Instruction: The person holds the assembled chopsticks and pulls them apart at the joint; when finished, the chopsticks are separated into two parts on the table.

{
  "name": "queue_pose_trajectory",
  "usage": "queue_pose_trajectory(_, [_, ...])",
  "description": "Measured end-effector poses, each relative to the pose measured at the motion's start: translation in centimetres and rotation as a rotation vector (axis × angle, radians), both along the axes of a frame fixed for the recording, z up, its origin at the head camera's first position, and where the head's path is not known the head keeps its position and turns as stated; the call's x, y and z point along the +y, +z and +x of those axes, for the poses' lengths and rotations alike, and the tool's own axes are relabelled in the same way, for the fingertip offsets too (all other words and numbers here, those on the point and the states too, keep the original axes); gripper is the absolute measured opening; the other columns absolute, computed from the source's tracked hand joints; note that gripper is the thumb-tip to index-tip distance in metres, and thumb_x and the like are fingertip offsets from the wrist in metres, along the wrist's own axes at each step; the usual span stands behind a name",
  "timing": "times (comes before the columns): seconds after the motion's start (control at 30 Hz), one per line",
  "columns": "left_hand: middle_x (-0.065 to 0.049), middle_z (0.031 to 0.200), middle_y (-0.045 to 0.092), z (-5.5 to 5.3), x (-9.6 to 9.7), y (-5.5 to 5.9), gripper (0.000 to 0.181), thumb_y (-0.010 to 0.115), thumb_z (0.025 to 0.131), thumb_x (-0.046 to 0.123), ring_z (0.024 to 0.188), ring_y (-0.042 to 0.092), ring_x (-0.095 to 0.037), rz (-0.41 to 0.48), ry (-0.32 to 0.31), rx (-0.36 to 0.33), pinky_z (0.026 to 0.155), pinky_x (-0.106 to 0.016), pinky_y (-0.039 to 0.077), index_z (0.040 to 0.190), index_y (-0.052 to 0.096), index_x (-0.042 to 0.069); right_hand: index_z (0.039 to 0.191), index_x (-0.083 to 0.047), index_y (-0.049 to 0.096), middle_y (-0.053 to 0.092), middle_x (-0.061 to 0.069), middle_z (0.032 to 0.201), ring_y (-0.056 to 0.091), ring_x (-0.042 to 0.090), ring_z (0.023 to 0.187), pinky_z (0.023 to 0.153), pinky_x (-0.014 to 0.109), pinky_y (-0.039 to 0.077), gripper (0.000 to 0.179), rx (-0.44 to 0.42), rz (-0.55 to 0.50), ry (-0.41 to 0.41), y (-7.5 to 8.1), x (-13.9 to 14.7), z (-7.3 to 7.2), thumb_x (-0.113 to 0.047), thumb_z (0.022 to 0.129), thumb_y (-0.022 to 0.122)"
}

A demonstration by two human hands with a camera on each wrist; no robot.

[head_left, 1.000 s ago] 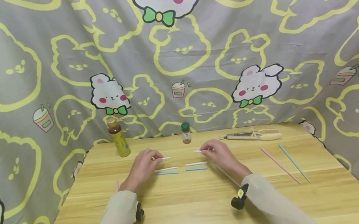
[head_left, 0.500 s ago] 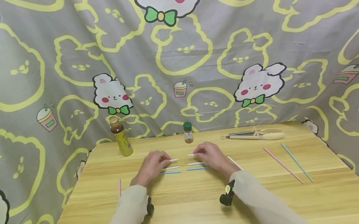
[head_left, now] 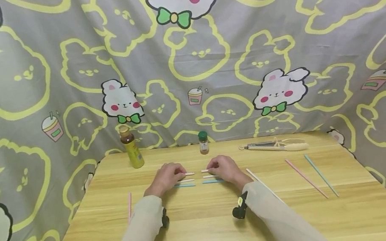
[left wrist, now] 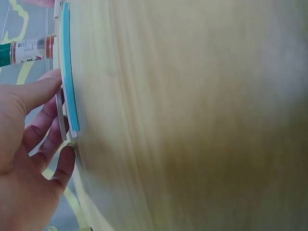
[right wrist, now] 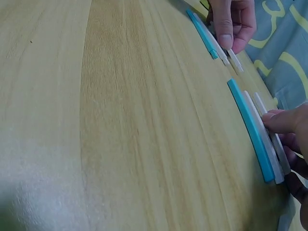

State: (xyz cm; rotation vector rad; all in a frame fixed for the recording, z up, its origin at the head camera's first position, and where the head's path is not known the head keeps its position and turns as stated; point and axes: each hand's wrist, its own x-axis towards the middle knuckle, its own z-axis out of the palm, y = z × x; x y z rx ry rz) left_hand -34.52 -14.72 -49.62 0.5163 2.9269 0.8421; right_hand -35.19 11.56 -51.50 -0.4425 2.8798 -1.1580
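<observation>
My left hand [head_left: 164, 179] pinches a short, thin white stick [head_left: 190, 174] between thumb and fingertips, low over the table. Opposite it, my right hand [head_left: 227, 169] pinches a similar short white stick [head_left: 204, 171], their inner ends facing across a small gap. Nearer me on each side lie a white stick and a blue stick, roughly parallel to the held ones. The right wrist view shows the right side's blue stick [right wrist: 250, 130] and white stick [right wrist: 260, 122] close beside the held one. On the left, the blue stick [left wrist: 70, 67] lies along my fingers.
A yellow-labelled bottle [head_left: 133, 150] and a small green-capped jar [head_left: 203, 143] stand at the back. Tongs [head_left: 275, 146] lie back right. Longer sticks lie outward: white [head_left: 262, 183], pink [head_left: 305, 178] and blue [head_left: 320, 175] on the right, pink [head_left: 129, 205] by the left sleeve.
Both hands have moved inward and slightly toward me, carrying their white sticks closer together and nearer the sticks lying on the table. The long white stick by my right arm shows more.
</observation>
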Motion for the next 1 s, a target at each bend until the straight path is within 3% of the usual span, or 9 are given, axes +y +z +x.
queue_pose_trajectory(0.13, [0.001,0.101,0.078,-0.12,-0.39,-0.04,0.005,0.073,0.105,0.013,0.102,0.067,-0.019,-0.005,-0.001,-0.020,0.103,-0.052,0.053,0.105,0.078,0.015,0.098,-0.015,0.083,0.073,0.000,0.100,0.066,0.018,0.100,0.098,0.048,0.053,0.006,0.002,0.018,0.003,0.04,-0.11,0.12,-0.016,0.101,0.079])
queue_pose_trajectory(0.3, [0.002,0.101,0.077,-0.15,-0.58,-0.10,0.004,0.074,0.105,0.016,0.108,0.062,-0.020,-0.007,0.005,-0.045,0.108,-0.051,0.047,0.105,0.078,0.015,0.099,-0.013,0.083,0.072,0.000,0.099,0.065,0.018,0.097,0.095,0.046,0.052,0.006,-0.008,0.021,0.004,0.12,-0.14,0.30,-0.018,0.101,0.080])
queue_pose_trajectory(0.53, [0.003,0.100,0.076,0.03,-0.51,0.03,0.004,0.075,0.104,0.015,0.104,0.063,-0.019,-0.003,0.007,-0.044,0.105,-0.050,0.049,0.106,0.078,0.013,0.101,-0.010,0.082,0.071,0.001,0.099,0.064,0.017,0.096,0.095,0.045,0.052,0.008,-0.036,0.019,0.013,0.31,0.03,0.35,-0.017,0.098,0.082])
queue_pose_trajectory(0.77, [0.004,0.098,0.076,0.23,-0.49,-0.07,0.008,0.077,0.103,0.019,0.109,0.061,-0.023,0.011,0.002,-0.054,0.115,-0.055,0.042,0.106,0.078,0.012,0.100,-0.009,0.080,0.073,0.000,0.095,0.065,0.016,0.092,0.092,0.042,0.054,0.005,-0.047,0.000,0.028,0.47,0.35,0.43,-0.013,0.097,0.081])
queue_pose_trajectory(1.0, [0.003,0.099,0.076,0.13,-0.54,-0.03,0.003,0.076,0.103,0.016,0.106,0.060,-0.021,0.008,0.009,-0.043,0.106,-0.051,0.047,0.105,0.078,0.014,0.105,-0.013,0.081,0.071,0.004,0.105,0.065,0.019,0.099,0.093,0.045,0.054,0.008,0.008,-0.056,-0.033,0.24,0.71,0.53,-0.018,0.101,0.076])
